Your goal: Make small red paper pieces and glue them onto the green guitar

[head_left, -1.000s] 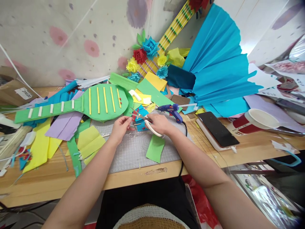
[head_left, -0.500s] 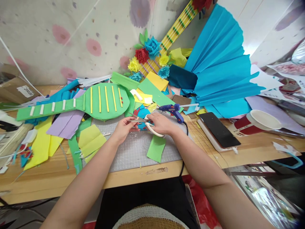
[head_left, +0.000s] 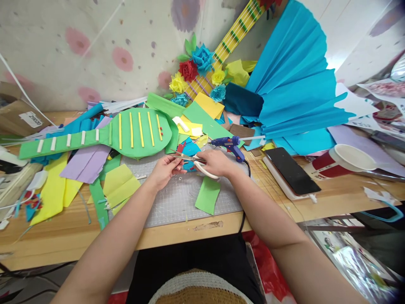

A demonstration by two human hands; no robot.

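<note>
My right hand (head_left: 217, 162) is closed on the white-handled scissors (head_left: 207, 172), whose blades point left toward my left hand (head_left: 164, 171). The fingers of that left hand are pinched together beside the blades; what they hold is too small to make out. Blue and red paper scraps (head_left: 190, 147) lie just behind the blades. A green paper piece (head_left: 208, 195) rests on the grey cutting mat (head_left: 171, 207) below the scissors. Behind my right hand sits a blue glue gun (head_left: 230, 145).
A green paper instrument (head_left: 139, 131) lies at the left. Paper flowers (head_left: 202, 59) and a blue pleated fan (head_left: 294, 76) stand at the back. A phone (head_left: 292, 171) and a paper cup (head_left: 338, 162) are at the right.
The scissor blades have closed up and now look nearly together. Both hands stay in almost the same place, and the view has shifted slightly.
</note>
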